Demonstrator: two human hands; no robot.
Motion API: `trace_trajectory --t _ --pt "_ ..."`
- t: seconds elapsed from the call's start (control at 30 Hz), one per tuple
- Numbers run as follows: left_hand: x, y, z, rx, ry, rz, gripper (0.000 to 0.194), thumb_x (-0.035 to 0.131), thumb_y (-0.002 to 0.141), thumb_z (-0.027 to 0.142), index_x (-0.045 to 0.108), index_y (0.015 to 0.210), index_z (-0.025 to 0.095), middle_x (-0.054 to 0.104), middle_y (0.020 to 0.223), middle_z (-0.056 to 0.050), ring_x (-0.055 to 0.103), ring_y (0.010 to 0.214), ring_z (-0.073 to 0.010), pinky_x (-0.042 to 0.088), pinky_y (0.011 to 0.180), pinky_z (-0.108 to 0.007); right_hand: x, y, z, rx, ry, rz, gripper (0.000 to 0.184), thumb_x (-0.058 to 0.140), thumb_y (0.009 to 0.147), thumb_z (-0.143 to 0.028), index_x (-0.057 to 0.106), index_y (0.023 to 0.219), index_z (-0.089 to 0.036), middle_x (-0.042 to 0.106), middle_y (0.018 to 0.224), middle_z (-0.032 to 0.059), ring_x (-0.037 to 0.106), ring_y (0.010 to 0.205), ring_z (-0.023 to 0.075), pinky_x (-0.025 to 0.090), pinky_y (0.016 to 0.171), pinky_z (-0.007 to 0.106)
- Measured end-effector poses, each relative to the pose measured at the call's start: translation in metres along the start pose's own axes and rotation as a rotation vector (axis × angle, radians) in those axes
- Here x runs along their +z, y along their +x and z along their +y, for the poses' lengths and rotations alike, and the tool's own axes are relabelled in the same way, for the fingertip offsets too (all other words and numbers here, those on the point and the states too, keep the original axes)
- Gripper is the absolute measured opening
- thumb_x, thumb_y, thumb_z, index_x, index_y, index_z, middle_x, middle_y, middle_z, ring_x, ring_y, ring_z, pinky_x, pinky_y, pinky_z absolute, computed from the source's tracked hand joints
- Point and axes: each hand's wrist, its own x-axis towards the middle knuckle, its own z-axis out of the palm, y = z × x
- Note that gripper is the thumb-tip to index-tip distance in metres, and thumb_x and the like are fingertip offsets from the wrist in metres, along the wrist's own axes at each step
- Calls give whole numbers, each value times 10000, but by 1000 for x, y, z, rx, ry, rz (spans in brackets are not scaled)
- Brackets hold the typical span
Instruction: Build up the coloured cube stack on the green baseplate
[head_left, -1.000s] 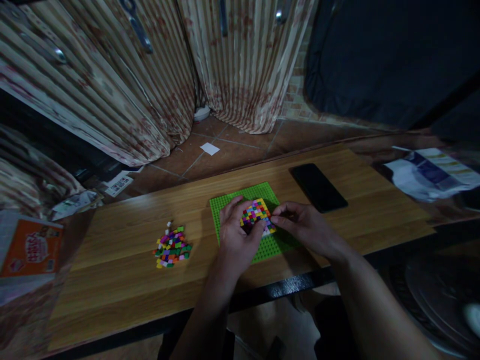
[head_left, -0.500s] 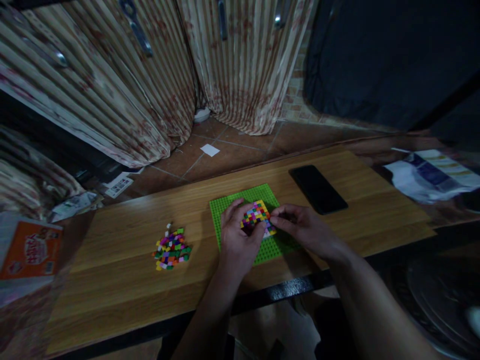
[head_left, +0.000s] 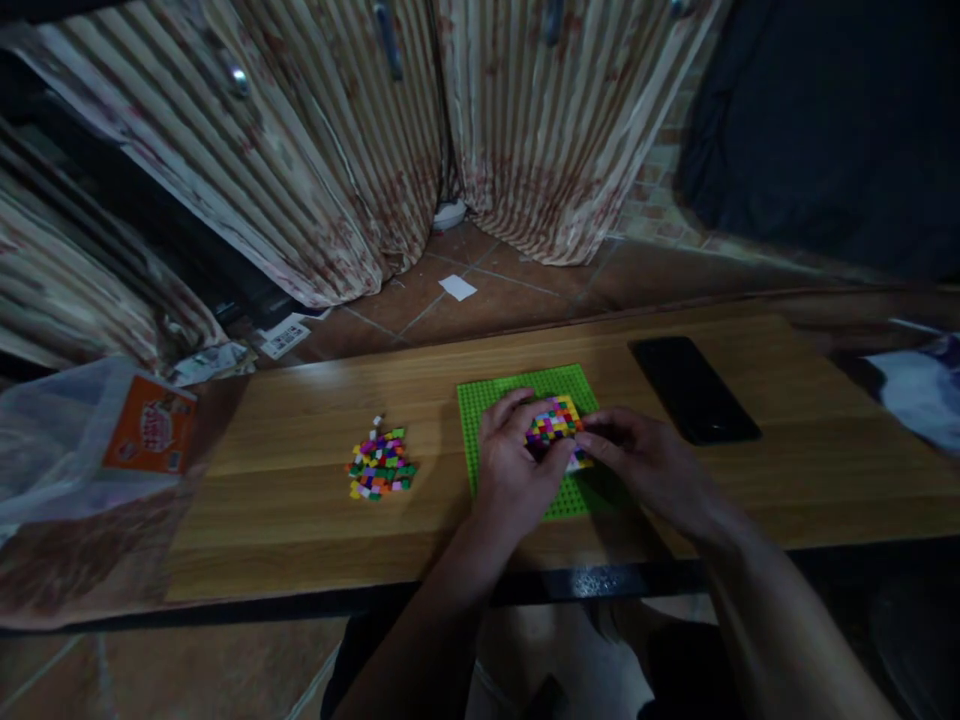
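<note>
And in close at the right hand (head_left: pixel 660 470): fingers (head_left: pixel 596 442) bunched at the right edge of the brick patch (head_left: pixel 556 422), near enough to touch, but too small and dim to tell whether fully together or clamped on a brick. Over to the left hand (head_left: pixel 514 480), curved across the patch's left side, with thumb and forefinger apart around it. Well under way here, by the look of it: a dense, many-coloured block already down on the green board (head_left: pixel 472 400), partly hidden under the left hand, so no telling its full outline. Plenty of bare studs around it, too. Further out, off the board to the left on the wooden worktop (head_left: pixel 300 540), a good heap of loose bricks (head_left: pixel 381 468), not yet placed. Away to the right, beyond the right hand, a dark phone (head_left: pixel 694 390), lying flat.
</note>
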Motion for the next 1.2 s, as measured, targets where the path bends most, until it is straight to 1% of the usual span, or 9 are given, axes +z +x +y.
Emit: trace_trajectory --t 0.17,0.33,0.57,0.67,0.8,0.9,0.97,1.07,1.2 --pt "1 -2 3 -30 -21 0 319 800 768 230 709 1073 243 632 1284 -77 575 1221 -254 460 1084 -470 -1 2 0 28 -17 18 480 773 688 -640 710 903 -215 749 880 61 688 844 247 535 766 357" --pt "3 -4 3 -27 -16 12 312 799 776 254 716 1077 245 636 1285 -69 572 1220 -253 458 1090 -469 0 3 0 75 56 8 494 803 651 -637 699 903 -224 741 884 55 682 847 236 541 762 343" --pt "3 -3 -1 -2 14 1 330 809 762 255 718 1079 251 644 1285 -74 581 1220 -271 466 1069 -497 3 2 -1 69 116 40 553 821 589 -680 699 852 -209 742 857 67 677 822 239 551 744 348" --pt "1 -3 -3 29 12 -7 334 797 778 283 712 1099 251 645 1298 -79 584 1228 -269 455 1081 -502 2 0 0 106 132 50 525 823 608 -660 718 845 -203 740 848 65 668 803 226 545 729 331" --pt "-6 2 -5 56 -25 8 276 734 837 297 708 1105 234 679 1249 -85 605 1211 -245 460 1086 -469 -2 1 2 145 180 9 460 742 713 -670 723 802 -219 733 831 55 668 780 210 548 723 323" --pt "-19 10 -11 20 -44 69 225 648 899 296 701 1108 229 687 1254 -82 619 1205 -223 473 1076 -438 -5 4 5 157 194 118 464 745 698 -675 718 758 -216 716 770 51 655 713 196 549 673 317" --pt "-33 17 -18 -14 -34 136 221 615 914 280 698 1107 210 705 1224 -84 630 1194 -220 474 1075 -427 -5 6 8 154 211 207 449 775 675 -650 722 753 -211 710 752 45 645 691 182 544 656 305" --pt "-62 30 -32 -98 59 209 243 580 910 232 696 1119 186 736 1163 -89 664 1144 -224 487 1055 -415 -6 8 12 144 240 265 411 791 680 -609 733 768 -211 709 751 36 636 690 167 539 658 292" --pt "-107 42 -50 -286 270 241 275 569 865 163 716 1096 141 743 1176 -129 669 1159 -256 477 1062 -421 -8 7 13 125 202 311 368 788 688 -577 744 784 -224 711 755 31 638 698 175 540 653 303"
